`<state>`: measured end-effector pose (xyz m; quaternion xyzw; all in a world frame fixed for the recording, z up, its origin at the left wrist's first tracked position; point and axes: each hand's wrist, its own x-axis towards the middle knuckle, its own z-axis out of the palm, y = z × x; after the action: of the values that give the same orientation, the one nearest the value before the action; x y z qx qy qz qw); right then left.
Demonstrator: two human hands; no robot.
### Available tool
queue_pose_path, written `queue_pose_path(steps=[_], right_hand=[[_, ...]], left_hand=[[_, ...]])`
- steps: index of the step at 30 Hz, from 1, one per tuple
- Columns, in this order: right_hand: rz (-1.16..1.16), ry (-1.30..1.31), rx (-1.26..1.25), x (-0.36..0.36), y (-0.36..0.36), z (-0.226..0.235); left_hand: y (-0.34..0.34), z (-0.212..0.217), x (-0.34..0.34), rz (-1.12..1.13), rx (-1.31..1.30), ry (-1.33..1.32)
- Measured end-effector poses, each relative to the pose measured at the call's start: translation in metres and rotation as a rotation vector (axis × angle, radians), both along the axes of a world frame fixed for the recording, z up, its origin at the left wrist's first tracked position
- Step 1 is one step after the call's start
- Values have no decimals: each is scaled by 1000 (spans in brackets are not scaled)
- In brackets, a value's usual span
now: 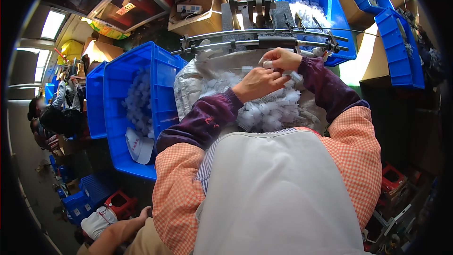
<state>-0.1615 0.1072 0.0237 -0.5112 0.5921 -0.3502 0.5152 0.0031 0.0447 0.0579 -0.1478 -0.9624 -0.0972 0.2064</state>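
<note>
My left hand [258, 84] and my right hand [285, 60] meet over a pale woven sack [188, 85]. Inside the sack lies a heap of translucent white plastic parts [270, 112], some with comb-like teeth. The right hand's fingers pinch a small white plastic piece [267, 63]. Curled fingers of my left hand reach under the right one; what they hold, if anything, is hidden. Just beyond both hands stands a metal bench device [257, 14] with horizontal rods [212, 34] and a black sleeve [277, 42].
To the left, a blue crate [128, 78] holds white parts and a white cap [138, 146]. Another blue crate [336, 19] with white pieces stands behind the device. Cardboard boxes [200, 19] are at the back. A blue bin [398, 49] stands right. Another person's arm [123, 229] shows lower left.
</note>
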Motion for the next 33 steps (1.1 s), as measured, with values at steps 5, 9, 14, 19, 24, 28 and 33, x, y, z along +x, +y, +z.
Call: queue_pose_path(steps=[5,9,14,19,24,28,33], right_hand=[[-532,741,-359,-52,-19,15],[-553,1076,-382,-109,-55,-28],[-539,1239,-233,-110,-69,-27],[-515,1274,-264,-115,-78,-35],[-540,1244,-289,-114,-79,-37],[-511,1260,-272,-114,-80,-36],[-520,1269,-280,-116,-82,-40]], left_hand=[[-48,-6,12,517,295,-362],[-90,-76,13,540,290,-719],[-73,-76,11,577,245,-868],[-85,-105,9,254,377,-910],[-86,-103,10,283,387,-976],[-86,-107,8,287,273,-1017],[-84,-102,9,288,341,-984]])
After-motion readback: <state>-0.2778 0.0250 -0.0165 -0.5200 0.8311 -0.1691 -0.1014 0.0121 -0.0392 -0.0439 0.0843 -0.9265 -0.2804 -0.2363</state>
